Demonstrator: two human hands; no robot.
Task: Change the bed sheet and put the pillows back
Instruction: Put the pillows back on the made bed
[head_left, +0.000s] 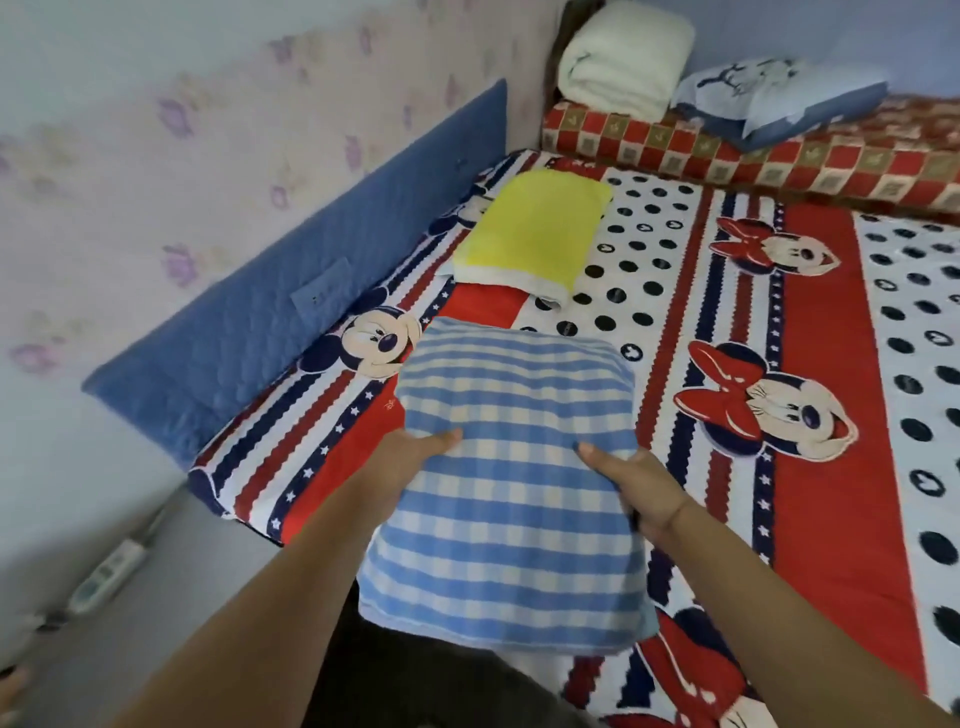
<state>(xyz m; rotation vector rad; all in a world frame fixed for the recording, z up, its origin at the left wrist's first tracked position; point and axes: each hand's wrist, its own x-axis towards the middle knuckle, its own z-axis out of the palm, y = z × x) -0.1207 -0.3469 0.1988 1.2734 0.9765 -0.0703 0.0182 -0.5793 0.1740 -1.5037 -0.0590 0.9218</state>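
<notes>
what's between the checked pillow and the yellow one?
Head view: only bare cartoon-print sheet between the blue checked pillow and the yellow pillow; nothing else lies there.

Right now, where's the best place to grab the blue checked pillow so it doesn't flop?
Hold the blue checked pillow by its two side edges, coming in from the left and the right with thumbs on top, as the left hand and right hand do. It is wide, soft and puffy, so holding only one side would probably let it droop.
</notes>
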